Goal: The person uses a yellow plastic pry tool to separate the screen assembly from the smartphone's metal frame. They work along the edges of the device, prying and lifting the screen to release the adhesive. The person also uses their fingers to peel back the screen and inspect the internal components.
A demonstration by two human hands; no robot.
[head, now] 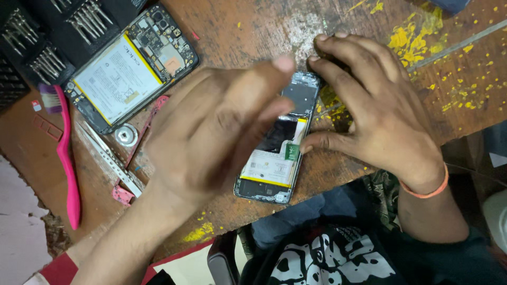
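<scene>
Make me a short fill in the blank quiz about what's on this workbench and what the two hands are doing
1. The right hand presses on the opened phone with exposed battery at the table's ____ edge.
2. The long plastic brush left of the metal tweezers is ____.
3. The right wrist wears an ____ band.
4. The blurred left hand holds ____.

Missing words: near; pink; orange; nothing

We see even, warm light; the left hand is motion-blurred, the right hand sharp, its shadow soft on the desk.
</scene>
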